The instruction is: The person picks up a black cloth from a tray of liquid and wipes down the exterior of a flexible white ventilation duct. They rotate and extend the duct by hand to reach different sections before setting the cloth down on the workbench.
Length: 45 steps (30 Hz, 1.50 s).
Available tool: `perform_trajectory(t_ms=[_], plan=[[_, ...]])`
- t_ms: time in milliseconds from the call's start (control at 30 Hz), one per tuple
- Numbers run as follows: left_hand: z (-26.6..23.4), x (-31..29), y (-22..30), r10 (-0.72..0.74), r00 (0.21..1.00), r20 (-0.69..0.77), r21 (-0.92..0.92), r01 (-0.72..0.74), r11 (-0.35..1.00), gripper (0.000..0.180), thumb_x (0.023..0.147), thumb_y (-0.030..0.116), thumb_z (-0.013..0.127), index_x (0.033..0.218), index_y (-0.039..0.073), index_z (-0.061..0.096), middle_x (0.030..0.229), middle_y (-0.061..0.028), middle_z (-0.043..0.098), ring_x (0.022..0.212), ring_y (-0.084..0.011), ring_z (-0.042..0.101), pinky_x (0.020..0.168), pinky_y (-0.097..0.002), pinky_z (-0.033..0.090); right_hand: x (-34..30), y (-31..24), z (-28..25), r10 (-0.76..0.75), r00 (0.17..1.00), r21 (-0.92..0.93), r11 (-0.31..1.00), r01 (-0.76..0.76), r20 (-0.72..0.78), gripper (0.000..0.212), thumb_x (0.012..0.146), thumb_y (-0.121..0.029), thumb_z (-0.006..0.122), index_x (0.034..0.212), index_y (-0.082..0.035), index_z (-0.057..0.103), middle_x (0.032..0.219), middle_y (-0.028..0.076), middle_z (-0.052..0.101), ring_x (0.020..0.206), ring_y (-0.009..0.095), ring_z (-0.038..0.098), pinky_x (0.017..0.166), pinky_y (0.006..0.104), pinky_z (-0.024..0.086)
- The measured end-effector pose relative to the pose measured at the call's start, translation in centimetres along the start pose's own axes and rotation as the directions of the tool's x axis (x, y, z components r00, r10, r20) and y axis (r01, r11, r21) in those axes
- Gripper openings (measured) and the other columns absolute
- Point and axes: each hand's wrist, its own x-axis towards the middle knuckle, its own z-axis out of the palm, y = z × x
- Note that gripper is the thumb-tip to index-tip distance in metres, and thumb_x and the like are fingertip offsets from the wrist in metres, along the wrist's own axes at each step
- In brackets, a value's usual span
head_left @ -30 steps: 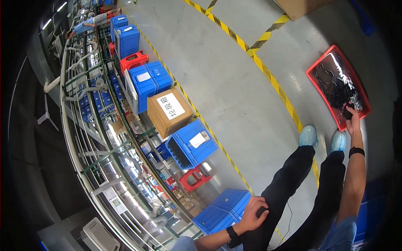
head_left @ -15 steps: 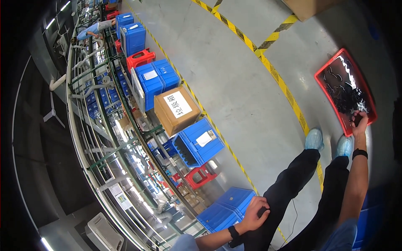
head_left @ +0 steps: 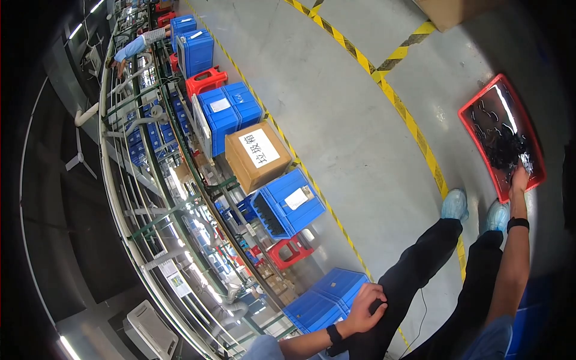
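Note:
At the right, a red tray (head_left: 467, 123) with a dark, glossy inside rests on the floor. Small black curved parts (head_left: 501, 147) lie in a loose heap in it. My right hand (head_left: 519, 179) reaches over the tray's near edge to the heap; its fingertips are lost among the dark parts, so their grip is hidden. Against my left thigh, my left hand (head_left: 366, 309) has its fingers curled around a small black rounded object (head_left: 377, 305), whose kind I cannot make out.
My feet, in pale blue shoe covers (head_left: 455, 205), stand just short of the tray. Blue crates (head_left: 327, 297), a cardboard box (head_left: 259, 177) and red stools (head_left: 290, 252) line the workbench at left. Yellow-black tape (head_left: 414, 129) crosses the floor. A person (head_left: 132, 49) bends at the far bench.
My right hand has pushed a little farther into the black parts, and its fingers are now less visible. My left hand stays on my thigh. The whole view has shifted slightly.

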Motion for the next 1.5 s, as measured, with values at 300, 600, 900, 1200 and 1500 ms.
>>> perform_trajectory(t_ms=[300,600,900,1200,1500], plan=[[-0.1,-0.1,-0.1,0.016,1.000,0.000,0.010,-0.016,1.000,0.020,0.083,0.003,0.071,0.100,0.003,0.060,0.111,-0.0165,0.058,0.104,-0.0361,0.056,0.094,-0.0424,0.045,-1.7,-1.1,0.3,0.143,0.979,0.126,0.979,-0.162,0.148,0.029,0.103,-0.037,0.056,0.087,-0.014,0.065,0.072,-0.005,0.056,0.059,0.009,0.047,0.054,0.0256,0.036],[0.5,-0.3,-0.4,0.031,0.999,-0.020,-0.016,-0.031,0.999,0.020,0.084,0.003,0.071,0.100,0.004,0.060,0.112,-0.0168,0.058,0.104,-0.0370,0.056,0.094,-0.0419,0.045,-0.6,-1.8,-1.2,-0.159,0.984,0.002,0.987,0.159,0.078,0.022,0.102,-0.036,0.058,0.103,-0.017,0.068,0.082,-0.003,0.061,0.063,0.010,0.054,0.049,0.0255,0.037],[0.7,-2.6,-0.2,0.066,0.998,-0.007,-0.054,-0.067,0.996,0.019,0.088,0.006,0.070,0.104,0.005,0.060,0.114,-0.0157,0.059,0.110,-0.0365,0.056,0.099,-0.0410,0.044,-9.7,-6.8,-3.8,-0.040,0.996,0.273,0.962,0.016,0.083,0.028,0.101,-0.041,0.058,0.096,-0.015,0.065,0.080,-0.001,0.059,0.059,0.011,0.054,0.045,0.0281,0.039],[-9.3,-9.6,8.4,0.231,0.921,0.313,-0.398,-0.094,0.913,0.032,0.096,0.022,0.066,0.122,0.004,0.064,0.123,-0.0116,0.060,0.121,-0.0316,0.055,0.106,-0.0409,0.042,-27.9,-7.8,-15.7,-0.275,0.918,-0.273,0.895,0.353,0.287,0.040,0.101,-0.047,0.058,0.084,-0.011,0.061,0.069,0.001,0.054,0.054,0.014,0.051,0.047,0.0321,0.040],[-39.0,-31.4,33.6,0.872,0.468,-0.144,-0.558,-0.766,0.319,0.098,0.097,0.080,0.033,0.136,-0.006,0.059,0.136,-0.0202,0.056,0.120,-0.0348,0.056,0.103,-0.0457,0.042,-52.8,-18.5,-24.3,0.075,0.975,-0.174,0.984,-0.039,0.207,0.045,0.098,-0.054,0.044,0.091,-0.015,0.065,0.066,0.000,0.056,0.053,0.017,0.054,0.046,0.0395,0.042]])
